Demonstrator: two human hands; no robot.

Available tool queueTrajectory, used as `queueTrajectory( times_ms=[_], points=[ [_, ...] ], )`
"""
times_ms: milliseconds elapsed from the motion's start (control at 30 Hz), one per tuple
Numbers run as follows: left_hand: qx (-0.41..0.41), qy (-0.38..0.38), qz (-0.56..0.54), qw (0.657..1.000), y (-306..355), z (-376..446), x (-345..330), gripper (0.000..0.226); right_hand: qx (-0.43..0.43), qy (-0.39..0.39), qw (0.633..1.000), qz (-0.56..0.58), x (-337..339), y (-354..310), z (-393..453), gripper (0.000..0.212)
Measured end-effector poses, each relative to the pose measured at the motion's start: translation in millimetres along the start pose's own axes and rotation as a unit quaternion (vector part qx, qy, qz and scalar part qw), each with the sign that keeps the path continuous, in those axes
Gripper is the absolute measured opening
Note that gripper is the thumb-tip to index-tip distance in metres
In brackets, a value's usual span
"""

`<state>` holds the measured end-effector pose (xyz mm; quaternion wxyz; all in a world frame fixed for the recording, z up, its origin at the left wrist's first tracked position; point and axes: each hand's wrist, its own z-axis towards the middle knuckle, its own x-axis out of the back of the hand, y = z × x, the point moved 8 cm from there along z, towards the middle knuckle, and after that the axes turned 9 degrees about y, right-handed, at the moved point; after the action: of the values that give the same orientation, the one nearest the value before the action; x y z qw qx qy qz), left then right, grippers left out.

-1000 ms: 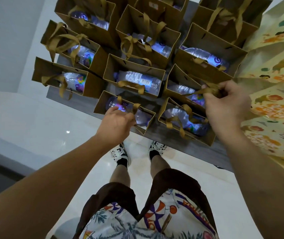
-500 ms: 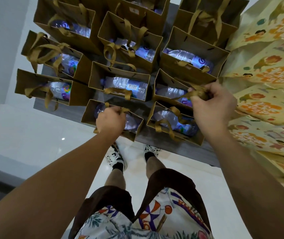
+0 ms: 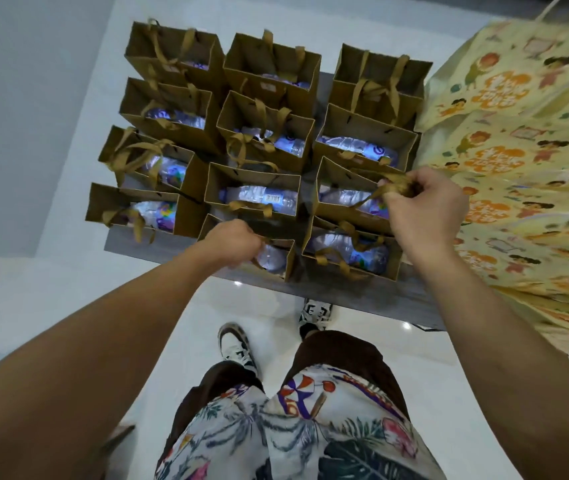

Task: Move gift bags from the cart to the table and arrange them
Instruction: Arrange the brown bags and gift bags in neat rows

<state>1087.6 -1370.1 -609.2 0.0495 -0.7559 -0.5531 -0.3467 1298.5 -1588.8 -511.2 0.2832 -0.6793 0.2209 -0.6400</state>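
brown gift bags (image 3: 252, 188): left hand (image 3: 231, 242), right hand (image 3: 425, 206) each grip ribbon handles.

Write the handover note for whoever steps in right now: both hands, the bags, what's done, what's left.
Left hand: grips the ribbon handles of the nearest brown paper gift bag in the middle column.
Right hand: pinches the bunched gold ribbon handles of the brown paper bag in the right column, second from the front.
Bags: about a dozen brown paper bags, most showing a plastic water bottle inside, stand in rows on the grey board surface. Large yellow printed bags lie to the right.
Done: both bags gripped, neither clearly lifted.
Left: lift both, carry, arrange, then the rest.
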Motion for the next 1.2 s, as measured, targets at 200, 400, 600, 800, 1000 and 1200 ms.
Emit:
queueTrajectory(
  times_ms=[200, 400, 600, 800, 1000, 1200],
  points=[
    [-0.054, 0.077, -0.029, 0.995, 20.7, -44.3, 70.9, 0.023, 0.031, 0.067, 0.997, -0.007, 59.8, -49.4, -28.3, 0.025],
    [-0.118, 0.161, -0.097, 0.975, 31.2, -111.2, 145.7, 0.02, 0.051, 0.102, 0.993, -0.002, 103.4, -95.1, -77.0, 0.024],
    [-0.139, 0.213, -0.157, 0.954, 4.0, -162.0, 199.1, 0.018, 0.021, 0.114, 0.993, 0.027, 127.1, -125.8, -123.7, 0.025],
    [-0.168, 0.261, -0.161, 0.937, -32.4, -191.6, 241.8, 0.021, -0.022, 0.048, 0.998, 0.025, 98.9, -150.5, -166.0, 0.02],
    [-0.139, 0.286, -0.174, 0.932, -77.2, -194.9, 262.4, 0.023, -0.018, -0.042, 0.999, -0.02, 38.2, -150.1, -188.3, 0.014],
    [-0.064, 0.283, -0.183, 0.939, -111.8, -175.2, 273.4, 0.023, 0.035, -0.095, 0.99, -0.099, -34.3, -149.0, -187.2, 0.017]
  ],
)
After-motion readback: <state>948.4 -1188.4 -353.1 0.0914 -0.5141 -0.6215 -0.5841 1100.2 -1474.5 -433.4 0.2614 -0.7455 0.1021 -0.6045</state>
